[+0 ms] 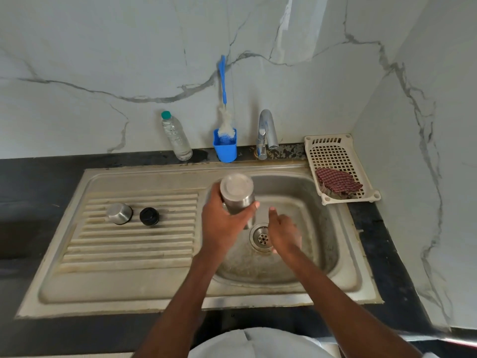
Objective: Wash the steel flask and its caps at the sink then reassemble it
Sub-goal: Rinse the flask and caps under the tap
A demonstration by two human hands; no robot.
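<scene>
White marble-look wall panels (129, 73) with grey veins meet in a corner on the right above a dark stone counter (31, 182), into which a worn steel sink unit (129, 285) with a ribbed drainboard is set, all under soft, even light.

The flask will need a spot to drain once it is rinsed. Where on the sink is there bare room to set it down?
The ribbed drainboard is bare in front of and right of the steel cap and black cap. The basin is crowded: the left hand holds the flask there, beside the right hand. The basket holds a cloth.
</scene>
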